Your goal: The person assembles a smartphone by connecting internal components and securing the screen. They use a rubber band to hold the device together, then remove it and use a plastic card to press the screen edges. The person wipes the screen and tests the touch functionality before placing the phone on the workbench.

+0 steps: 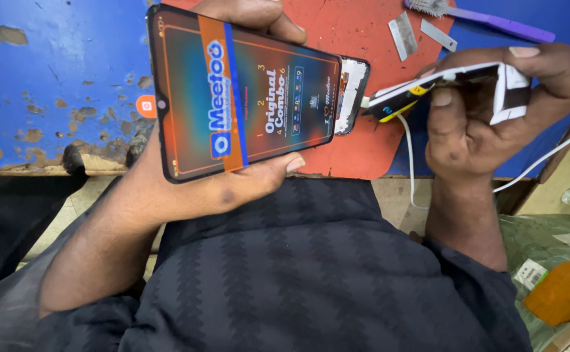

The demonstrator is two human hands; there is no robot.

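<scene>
We saw a black screen [246, 91] with an orange-and-blue striped film, a white, black and yellow tester [451, 88] with a white cable [410, 163], a red mat [357, 26] on a chipped blue table [63, 58], a purple brush [487, 19], and a dark zigzag-patterned shirt [311, 274]

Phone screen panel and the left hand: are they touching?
Touching. The head view shows the left hand gripping the phone screen panel, thumb along its near edge, fingers over the far edge.
</scene>
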